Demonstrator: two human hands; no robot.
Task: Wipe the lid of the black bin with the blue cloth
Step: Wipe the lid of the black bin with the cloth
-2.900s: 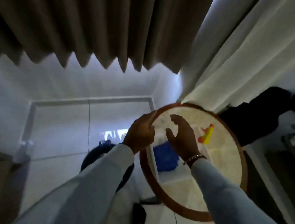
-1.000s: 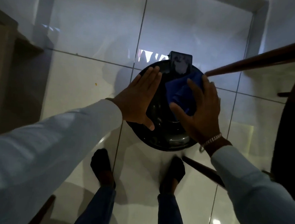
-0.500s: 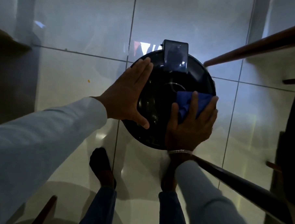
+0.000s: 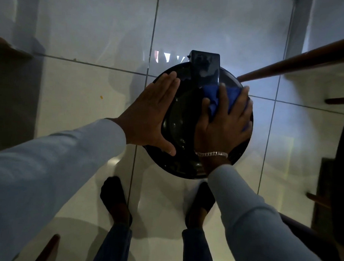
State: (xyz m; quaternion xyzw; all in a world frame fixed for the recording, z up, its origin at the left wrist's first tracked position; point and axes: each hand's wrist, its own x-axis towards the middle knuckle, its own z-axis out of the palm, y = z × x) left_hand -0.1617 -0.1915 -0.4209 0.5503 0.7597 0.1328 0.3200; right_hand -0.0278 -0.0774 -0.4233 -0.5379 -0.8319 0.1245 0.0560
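Note:
The round black bin lid (image 4: 179, 115) lies below me on the tiled floor, its glossy hinge tab (image 4: 205, 69) at the far edge. My right hand (image 4: 222, 122) presses the blue cloth (image 4: 213, 101) flat on the lid's right half, fingers spread over it, just below the hinge tab. My left hand (image 4: 148, 117) lies flat and open against the lid's left rim, holding nothing. The cloth is mostly hidden under my right fingers.
My two feet in dark socks (image 4: 115, 199) stand on the white tiles just in front of the bin. Brown wooden table legs (image 4: 296, 60) slant in at the right. Dark furniture (image 4: 9, 95) borders the floor on the left.
My right hand has slid the blue cloth from the lid's right edge up toward the hinge tab. My left hand stays flat on the left rim.

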